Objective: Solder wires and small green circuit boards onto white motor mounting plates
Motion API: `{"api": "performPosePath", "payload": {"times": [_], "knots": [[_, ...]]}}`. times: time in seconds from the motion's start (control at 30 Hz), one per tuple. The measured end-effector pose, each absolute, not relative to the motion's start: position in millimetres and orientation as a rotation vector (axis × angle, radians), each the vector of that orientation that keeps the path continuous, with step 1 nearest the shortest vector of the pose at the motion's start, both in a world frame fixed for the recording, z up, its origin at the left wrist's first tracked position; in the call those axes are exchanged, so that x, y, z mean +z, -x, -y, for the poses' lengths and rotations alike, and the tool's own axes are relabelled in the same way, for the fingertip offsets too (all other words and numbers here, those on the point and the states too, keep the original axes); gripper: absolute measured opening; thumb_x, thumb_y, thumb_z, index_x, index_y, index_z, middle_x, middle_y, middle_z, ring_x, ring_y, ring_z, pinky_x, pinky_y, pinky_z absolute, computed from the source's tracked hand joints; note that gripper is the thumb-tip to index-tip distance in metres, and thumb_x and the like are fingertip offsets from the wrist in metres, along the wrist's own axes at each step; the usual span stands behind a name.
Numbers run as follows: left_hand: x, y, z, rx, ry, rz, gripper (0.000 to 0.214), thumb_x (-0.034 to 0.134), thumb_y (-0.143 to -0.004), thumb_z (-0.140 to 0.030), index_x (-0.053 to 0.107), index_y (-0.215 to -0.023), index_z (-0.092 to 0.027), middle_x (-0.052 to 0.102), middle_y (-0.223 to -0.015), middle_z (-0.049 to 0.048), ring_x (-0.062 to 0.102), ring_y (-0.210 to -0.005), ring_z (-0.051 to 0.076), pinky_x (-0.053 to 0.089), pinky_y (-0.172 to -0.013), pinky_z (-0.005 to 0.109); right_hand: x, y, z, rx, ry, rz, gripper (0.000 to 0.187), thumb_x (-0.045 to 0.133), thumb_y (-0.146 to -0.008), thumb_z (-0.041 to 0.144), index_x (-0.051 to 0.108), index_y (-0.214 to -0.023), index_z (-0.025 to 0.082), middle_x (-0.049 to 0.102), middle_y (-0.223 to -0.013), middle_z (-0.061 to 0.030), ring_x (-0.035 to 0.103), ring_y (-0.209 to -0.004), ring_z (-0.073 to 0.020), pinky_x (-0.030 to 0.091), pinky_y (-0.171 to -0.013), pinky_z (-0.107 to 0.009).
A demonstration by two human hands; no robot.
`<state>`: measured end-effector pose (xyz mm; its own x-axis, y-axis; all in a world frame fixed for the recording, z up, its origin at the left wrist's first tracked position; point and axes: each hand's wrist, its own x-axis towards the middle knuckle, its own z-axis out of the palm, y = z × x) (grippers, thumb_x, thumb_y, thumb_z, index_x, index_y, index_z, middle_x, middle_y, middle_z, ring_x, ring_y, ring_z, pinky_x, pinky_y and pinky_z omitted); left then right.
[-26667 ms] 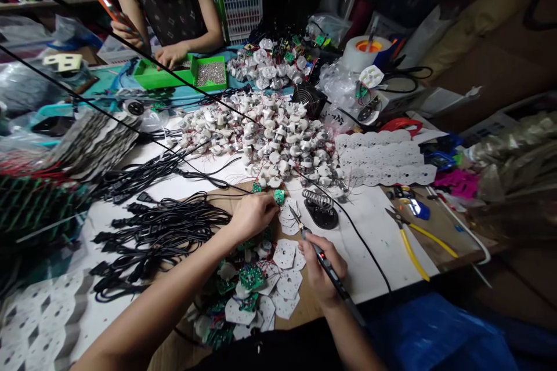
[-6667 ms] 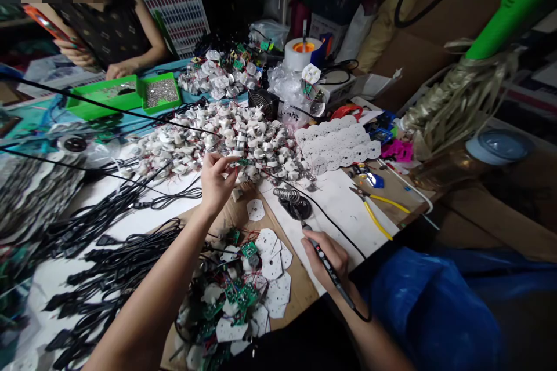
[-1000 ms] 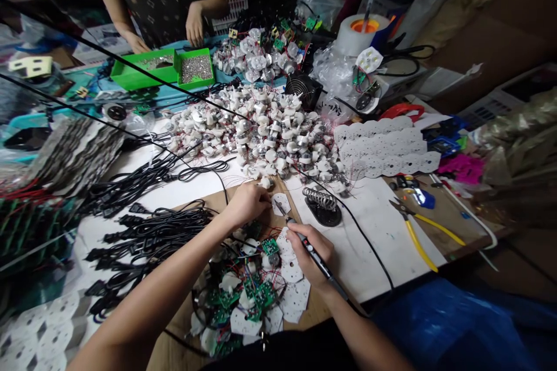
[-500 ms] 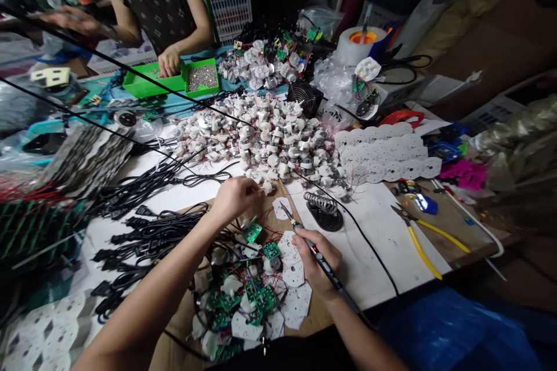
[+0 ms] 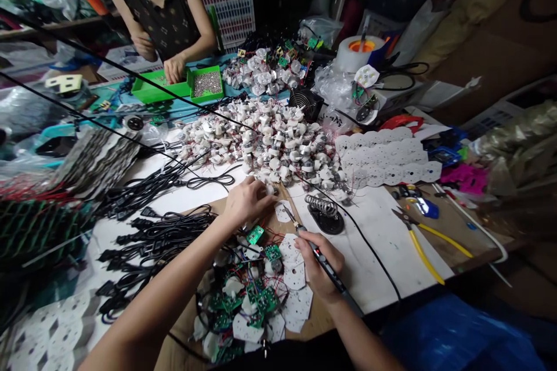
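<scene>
My right hand (image 5: pixel 322 261) grips a soldering iron (image 5: pixel 329 271) like a pen. The iron's tip lies over a small white circuit plate (image 5: pixel 282 212) on the brown board. My left hand (image 5: pixel 248 202) is at the plate's left, fingers bent and pressed together; what they pinch, if anything, is hidden. Just beyond those fingertips is the near edge of a heap of white motor pieces (image 5: pixel 282 145) with thin wires. Below both hands lies a pile of green circuit boards (image 5: pixel 256 295) with wires, white parts and more white plates (image 5: pixel 294 269).
A soldering stand (image 5: pixel 325 214) with a coil sits right of the plate. Yellow-handled pliers (image 5: pixel 424 249) lie farther right. Bundled black power cords (image 5: pixel 152 232) fill the left. Across the table, a person's hand (image 5: pixel 175 68) reaches into a green tray (image 5: pixel 145 91). Dark cables cross the view.
My left hand has shifted slightly right and its fingers now reach closer to the plate. The view has tilted a little. Across the table, the person's other arm has drawn inward.
</scene>
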<state>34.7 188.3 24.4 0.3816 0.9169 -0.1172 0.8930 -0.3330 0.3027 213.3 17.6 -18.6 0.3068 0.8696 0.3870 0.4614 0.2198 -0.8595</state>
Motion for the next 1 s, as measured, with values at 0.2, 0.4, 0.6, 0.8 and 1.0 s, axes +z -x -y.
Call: {"api": "performPosePath", "payload": {"times": [0.2, 0.4, 0.6, 0.8, 1.0], "knots": [[29, -43, -183, 0.218, -2.25, -1.528, 0.037, 0.056, -0.095, -0.05, 0.067, -0.08, -0.018, 0.065, -0.091, 0.0062, 0.062, -0.079, 0.017, 0.044, -0.072, 0.028, -18, -216, -17, 0.412, 1.382, 1.273, 0.014, 0.062, -0.097, 0.022, 0.071, -0.107, 0.022, 0.078, -0.084, -0.0031, 0.077, -0.068, -0.0173, 0.064, -0.064, -0.026], [33, -53, -177, 0.124, -2.295, -1.449, 0.035, 0.053, -0.097, -0.051, 0.07, -0.106, -0.022, 0.069, -0.099, 0.007, 0.066, -0.087, 0.02, 0.045, -0.074, 0.028, -17, -217, -18, 0.392, 1.372, 1.285, 0.015, 0.061, -0.097, 0.018, 0.07, -0.109, 0.022, 0.078, -0.085, -0.003, 0.078, -0.071, -0.0167, 0.064, -0.064, -0.025], [32, -45, -175, 0.122, -2.282, -1.388, 0.009, 0.063, -0.081, -0.022, 0.07, -0.086, -0.02, 0.069, -0.091, 0.0049, 0.064, -0.084, 0.019, 0.046, -0.073, 0.028, -17, -218, -17, 0.378, 1.364, 1.29, 0.016, 0.061, -0.097, 0.018, 0.07, -0.11, 0.022, 0.078, -0.084, -0.0026, 0.077, -0.072, -0.0171, 0.064, -0.067, -0.027], [34, -31, -173, 0.133, -2.217, -1.334, 0.01, 0.063, -0.072, -0.012, 0.063, -0.076, -0.021, 0.068, -0.079, 0.0014, 0.062, -0.077, 0.018, 0.043, -0.068, 0.027, -6, -220, -9, 0.365, 1.348, 1.364, 0.019, 0.061, -0.096, 0.014, 0.069, -0.111, 0.023, 0.076, -0.082, -0.002, 0.075, -0.07, -0.0158, 0.063, -0.068, -0.026], [28, -32, -171, 0.078, -2.326, -1.553, 0.015, 0.07, -0.081, -0.025, 0.056, -0.078, -0.02, 0.064, -0.085, 0.0044, 0.061, -0.074, 0.019, 0.042, -0.065, 0.028, -8, -245, 18, 0.218, 1.451, 1.369, 0.019, 0.063, -0.095, 0.012, 0.07, -0.11, 0.022, 0.077, -0.085, -0.0039, 0.076, -0.072, -0.0163, 0.063, -0.07, -0.026]]}}
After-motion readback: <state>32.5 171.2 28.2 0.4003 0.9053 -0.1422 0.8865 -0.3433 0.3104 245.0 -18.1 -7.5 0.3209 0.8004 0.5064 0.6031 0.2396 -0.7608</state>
